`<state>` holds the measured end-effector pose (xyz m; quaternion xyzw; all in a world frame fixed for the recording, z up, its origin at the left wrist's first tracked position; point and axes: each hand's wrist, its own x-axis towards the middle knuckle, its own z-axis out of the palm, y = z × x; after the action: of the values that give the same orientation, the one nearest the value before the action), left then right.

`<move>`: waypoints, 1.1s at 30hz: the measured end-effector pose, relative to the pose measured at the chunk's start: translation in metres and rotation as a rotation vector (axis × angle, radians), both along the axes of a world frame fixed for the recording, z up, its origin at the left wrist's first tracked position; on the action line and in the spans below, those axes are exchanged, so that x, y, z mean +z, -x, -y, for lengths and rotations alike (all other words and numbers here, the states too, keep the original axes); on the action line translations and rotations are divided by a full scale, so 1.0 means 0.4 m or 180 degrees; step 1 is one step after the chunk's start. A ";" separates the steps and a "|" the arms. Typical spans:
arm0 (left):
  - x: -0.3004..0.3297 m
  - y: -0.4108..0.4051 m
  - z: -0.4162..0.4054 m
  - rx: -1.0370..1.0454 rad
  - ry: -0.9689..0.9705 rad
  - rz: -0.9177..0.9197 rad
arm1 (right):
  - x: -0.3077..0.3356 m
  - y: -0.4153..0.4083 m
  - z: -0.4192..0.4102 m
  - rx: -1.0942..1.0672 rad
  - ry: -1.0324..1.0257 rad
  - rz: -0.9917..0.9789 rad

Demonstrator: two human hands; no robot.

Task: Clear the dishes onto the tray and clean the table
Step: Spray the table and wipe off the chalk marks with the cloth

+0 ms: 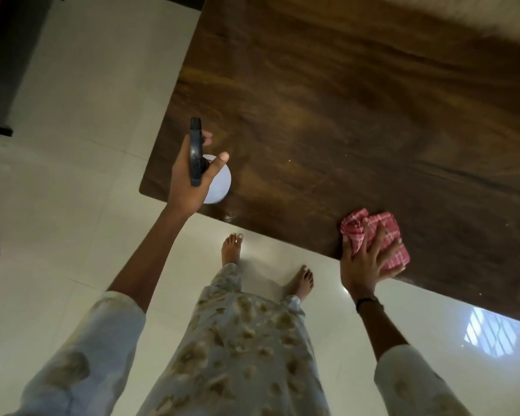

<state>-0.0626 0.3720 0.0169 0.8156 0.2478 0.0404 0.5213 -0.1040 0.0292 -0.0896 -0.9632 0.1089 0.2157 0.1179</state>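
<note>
At the near-left corner of the counter point(327, 94), the left hand point(189, 178) is wrapped around a spray bottle point(218, 183), one finger up by the trigger. The right hand point(367, 262) lies flat with fingers spread on a bunched red checked cloth point(376, 235) at the near edge. I'd mist lightly ahead of the cloth, then wipe along the grain in overlapping passes and catch those pale crumbs. Can't see any tray or dishes from here, the far side is cut off and blurry, and the bottle's body is mostly hidden by the hand.
</note>
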 end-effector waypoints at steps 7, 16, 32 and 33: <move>0.002 0.001 -0.160 0.0212 0.0010 -0.0009 | -0.020 0.012 -0.337 0.0313 -0.0130 0.0055; 0.014 -0.023 -0.362 0.0224 -0.0117 0.0170 | -0.017 -0.208 -0.766 0.1568 -0.0392 0.0365; -0.003 -0.072 -0.320 -0.0050 0.0146 0.0081 | -0.035 -0.184 -0.507 0.2626 -0.0034 0.0721; -0.008 -0.073 -0.311 -0.0092 0.0175 0.0065 | -0.033 -0.187 -0.488 0.2155 -0.0047 0.0659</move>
<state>-0.0332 0.4962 0.0136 0.8040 0.2317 0.0343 0.5466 -0.0293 0.2245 -0.1026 -0.9606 -0.2306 0.1446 0.0570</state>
